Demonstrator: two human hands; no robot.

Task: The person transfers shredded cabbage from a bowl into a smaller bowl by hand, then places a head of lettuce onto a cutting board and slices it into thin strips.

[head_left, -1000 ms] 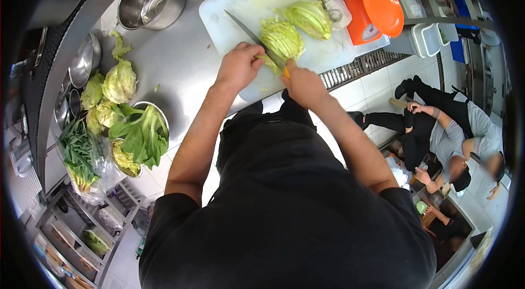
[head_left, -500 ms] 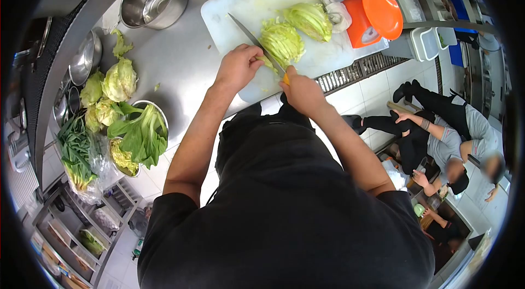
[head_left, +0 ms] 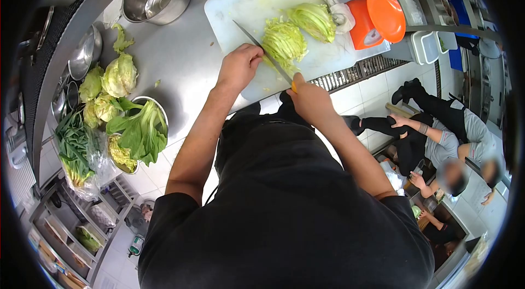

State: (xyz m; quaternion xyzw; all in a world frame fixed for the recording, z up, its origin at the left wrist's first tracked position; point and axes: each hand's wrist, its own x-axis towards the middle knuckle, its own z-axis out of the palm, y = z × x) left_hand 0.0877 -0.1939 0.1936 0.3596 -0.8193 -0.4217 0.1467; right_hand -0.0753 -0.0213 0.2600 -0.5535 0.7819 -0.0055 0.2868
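Note:
My right hand (head_left: 310, 96) is closed round the yellow handle (head_left: 294, 87) of a long kitchen knife (head_left: 252, 40). Its blade points away to the upper left, over the white cutting board (head_left: 227, 7). Curled fingers of my left hand (head_left: 240, 67) meet close beside the blade; whatever they pinch is hidden. Just beyond the blade lies a cut piece of lettuce (head_left: 284, 42), its sliced leaves showing. Another lettuce piece (head_left: 311, 22) rests behind it to the right, near a white cloth (head_left: 340, 15).
At left are a steel pot (head_left: 183, 1), lettuce heads (head_left: 120, 76), leafy greens (head_left: 143, 130) in a bowl and green stalks (head_left: 76, 141). An orange scale (head_left: 365, 23) stands right of the board. Co-workers (head_left: 445, 144) sit at the right, beyond a floor grate (head_left: 355, 74).
My right hand has drawn the knife slightly back toward me and right. The pale green strip at my left fingertips no longer shows. The view has shifted a little.

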